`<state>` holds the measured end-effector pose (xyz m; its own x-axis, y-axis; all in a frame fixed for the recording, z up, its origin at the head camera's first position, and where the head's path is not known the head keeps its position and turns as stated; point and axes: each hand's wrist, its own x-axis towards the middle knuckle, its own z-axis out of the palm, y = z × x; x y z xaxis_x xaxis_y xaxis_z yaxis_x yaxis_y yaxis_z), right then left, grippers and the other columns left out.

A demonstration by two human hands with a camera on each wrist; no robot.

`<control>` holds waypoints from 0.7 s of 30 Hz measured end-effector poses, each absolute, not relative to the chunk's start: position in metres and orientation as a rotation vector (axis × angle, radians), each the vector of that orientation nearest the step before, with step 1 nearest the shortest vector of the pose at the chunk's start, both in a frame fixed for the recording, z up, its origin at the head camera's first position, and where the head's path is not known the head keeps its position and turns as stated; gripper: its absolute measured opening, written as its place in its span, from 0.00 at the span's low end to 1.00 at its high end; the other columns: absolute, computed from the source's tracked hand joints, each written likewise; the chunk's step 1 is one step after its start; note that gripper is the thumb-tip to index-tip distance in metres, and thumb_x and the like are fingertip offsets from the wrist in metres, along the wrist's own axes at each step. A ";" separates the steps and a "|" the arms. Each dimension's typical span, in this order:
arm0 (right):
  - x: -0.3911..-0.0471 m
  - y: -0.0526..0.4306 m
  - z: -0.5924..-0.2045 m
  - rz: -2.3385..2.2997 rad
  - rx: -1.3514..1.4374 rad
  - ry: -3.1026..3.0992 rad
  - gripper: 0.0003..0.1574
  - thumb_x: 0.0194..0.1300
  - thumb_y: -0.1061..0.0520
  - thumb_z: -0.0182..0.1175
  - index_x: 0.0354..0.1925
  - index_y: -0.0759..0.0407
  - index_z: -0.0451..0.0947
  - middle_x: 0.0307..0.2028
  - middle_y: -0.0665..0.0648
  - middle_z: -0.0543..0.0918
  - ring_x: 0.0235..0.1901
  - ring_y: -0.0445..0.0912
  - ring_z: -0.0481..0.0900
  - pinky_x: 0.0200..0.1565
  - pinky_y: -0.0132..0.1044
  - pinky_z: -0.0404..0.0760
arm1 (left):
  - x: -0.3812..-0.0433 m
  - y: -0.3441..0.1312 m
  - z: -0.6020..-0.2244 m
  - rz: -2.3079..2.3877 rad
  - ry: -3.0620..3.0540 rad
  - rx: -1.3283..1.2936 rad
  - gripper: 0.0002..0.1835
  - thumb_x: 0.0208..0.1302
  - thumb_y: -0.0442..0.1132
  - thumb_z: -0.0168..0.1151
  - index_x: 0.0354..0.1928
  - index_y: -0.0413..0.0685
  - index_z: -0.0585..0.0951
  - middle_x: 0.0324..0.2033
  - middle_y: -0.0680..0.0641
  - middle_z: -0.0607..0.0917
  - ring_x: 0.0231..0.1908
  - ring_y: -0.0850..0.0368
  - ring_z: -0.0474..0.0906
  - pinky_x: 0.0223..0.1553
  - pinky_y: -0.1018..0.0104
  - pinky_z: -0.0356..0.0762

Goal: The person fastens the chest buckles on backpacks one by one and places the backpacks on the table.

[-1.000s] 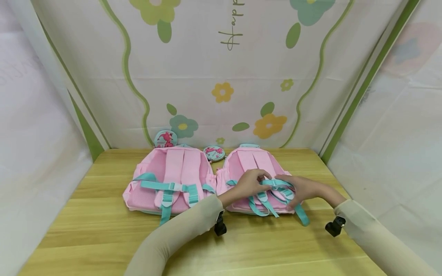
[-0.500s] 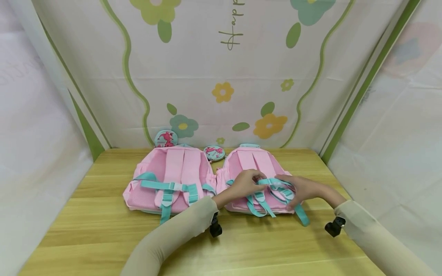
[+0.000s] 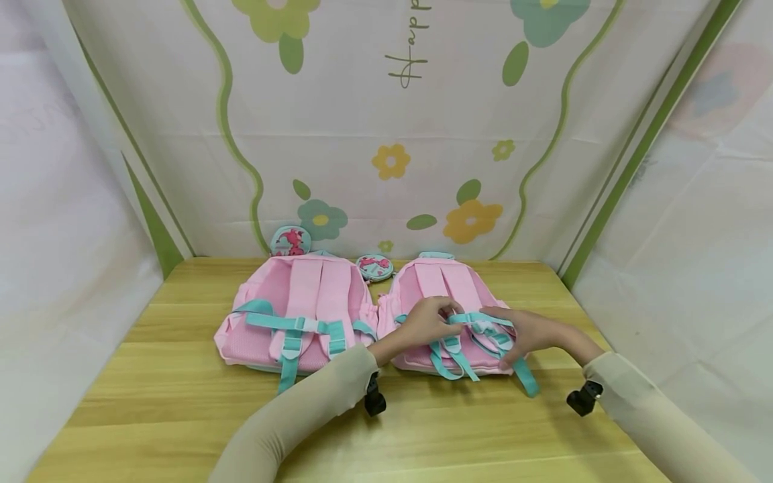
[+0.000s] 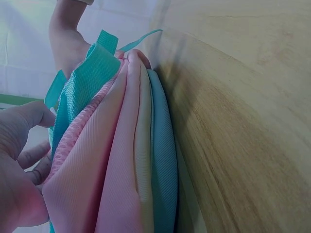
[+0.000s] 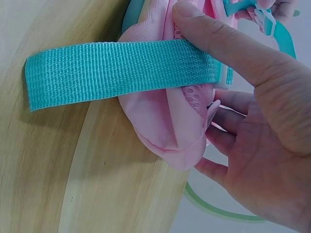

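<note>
Two pink backpacks lie with their shoulder straps facing up. On the right backpack (image 3: 413,278), my left hand (image 3: 427,322) pinches a teal chest strap (image 3: 464,318) beside its pale buckle, as the right wrist view also shows. My right hand (image 3: 530,333) grips that backpack's right side, thumb near the bottom edge and fingers spread over the back panel. Between thumb and fingers passes a wide teal webbing strap (image 5: 121,68), its loose end sticking out. The left backpack (image 3: 266,349) has its teal chest strap (image 3: 272,323) buckled across the shoulder straps.
Behind the bags are two round teal pouches with a pink figure, one left (image 3: 290,241) and one between the bags (image 3: 375,267). The wooden table (image 3: 459,443) is enclosed by fabric walls (image 3: 338,107) with printed flowers.
My left hand has shifted slightly left, drawing the chest strap and buckle a little with it. The right hand stays almost where it was on the backpack.
</note>
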<state>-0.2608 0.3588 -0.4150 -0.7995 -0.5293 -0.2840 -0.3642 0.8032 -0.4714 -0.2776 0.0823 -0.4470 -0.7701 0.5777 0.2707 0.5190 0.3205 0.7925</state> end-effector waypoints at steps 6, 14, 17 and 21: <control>-0.260 0.359 -0.416 -0.612 -0.678 2.562 0.69 0.48 0.43 0.82 0.77 0.64 0.57 0.72 0.71 0.67 0.67 0.64 0.69 0.62 0.63 0.74 | -0.276 0.081 -0.446 1.450 2.513 1.050 0.11 0.63 0.36 0.71 0.47 0.47 0.89 0.35 0.51 0.86 0.40 0.56 0.81 0.42 0.76 0.75; -0.259 0.360 -0.416 -0.605 -0.685 2.566 0.69 0.47 0.42 0.82 0.76 0.65 0.58 0.72 0.72 0.65 0.68 0.67 0.68 0.62 0.63 0.75 | -0.274 0.082 -0.445 1.493 2.496 1.012 0.12 0.62 0.37 0.72 0.47 0.45 0.86 0.34 0.48 0.86 0.38 0.58 0.80 0.38 0.76 0.74; -0.259 0.360 -0.416 -0.593 -0.699 2.576 0.71 0.47 0.42 0.82 0.77 0.64 0.56 0.73 0.73 0.63 0.69 0.69 0.65 0.63 0.66 0.72 | -0.275 0.081 -0.444 1.513 2.495 1.004 0.13 0.62 0.37 0.73 0.47 0.45 0.85 0.35 0.47 0.86 0.38 0.60 0.80 0.39 0.76 0.75; -0.259 0.359 -0.415 -0.572 -0.713 2.585 0.73 0.46 0.42 0.82 0.78 0.65 0.54 0.74 0.74 0.62 0.70 0.68 0.64 0.65 0.66 0.70 | -0.274 0.080 -0.443 1.542 2.474 1.017 0.12 0.61 0.36 0.72 0.46 0.45 0.85 0.35 0.47 0.86 0.38 0.57 0.82 0.40 0.75 0.77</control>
